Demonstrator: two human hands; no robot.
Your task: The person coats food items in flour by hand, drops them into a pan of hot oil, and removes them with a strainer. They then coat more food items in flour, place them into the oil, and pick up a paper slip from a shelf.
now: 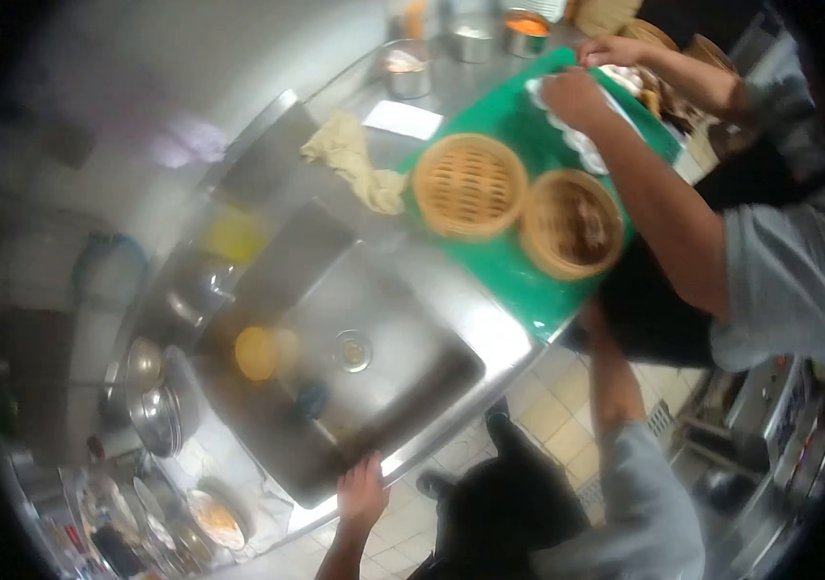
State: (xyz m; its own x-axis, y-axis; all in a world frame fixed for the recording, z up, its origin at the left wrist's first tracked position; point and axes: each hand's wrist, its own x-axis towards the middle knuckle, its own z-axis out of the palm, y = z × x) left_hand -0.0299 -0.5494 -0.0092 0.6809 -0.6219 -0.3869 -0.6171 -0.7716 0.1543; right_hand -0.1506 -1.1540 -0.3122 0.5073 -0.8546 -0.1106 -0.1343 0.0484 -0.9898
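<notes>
My left hand point(362, 493) rests on the front rim of a steel sink point(412, 290), fingers stretched over the edge. My right forearm reaches up to the near edge of a green board point(519, 280), where my right hand point(596, 317) is mostly hidden and its fingers cannot be made out. On the board, close to that hand, stands a round bamboo steamer basket point(538, 253) with something dark inside. Left of it sits a second bamboo steamer point(468, 186) with its slatted base showing.
A co-worker's hands point(575, 99) work over a white, scalloped-edged item point(587, 153) on the board. A yellowish cloth point(353, 159) and white paper point(403, 119) lie behind the sink. Metal containers point(408, 72) line the back. Stacked bowls point(156, 420) and a plate with food point(216, 519) stand left.
</notes>
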